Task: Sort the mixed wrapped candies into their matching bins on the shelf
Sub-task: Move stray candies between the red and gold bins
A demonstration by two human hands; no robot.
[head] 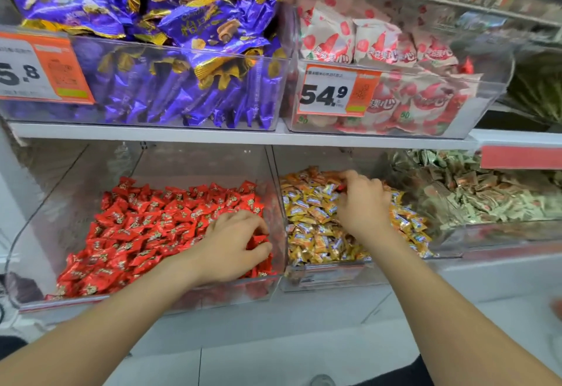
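On the lower shelf a clear bin (76,178) holds a heap of red wrapped candies (146,227). My left hand (234,245) lies in its right end, fingers curled round red candies. To its right a second clear bin (334,276) holds yellow and orange wrapped candies (313,221). My right hand (362,203) reaches deep into that pile, fingertips pinching a red candy (342,187) near the back.
Farther right is a bin of green wrapped candies (474,194). The upper shelf carries a bin of purple and gold packets (170,51) and a bin of white and red packets (380,51), both with orange price tags (337,90). Tiled floor lies below.
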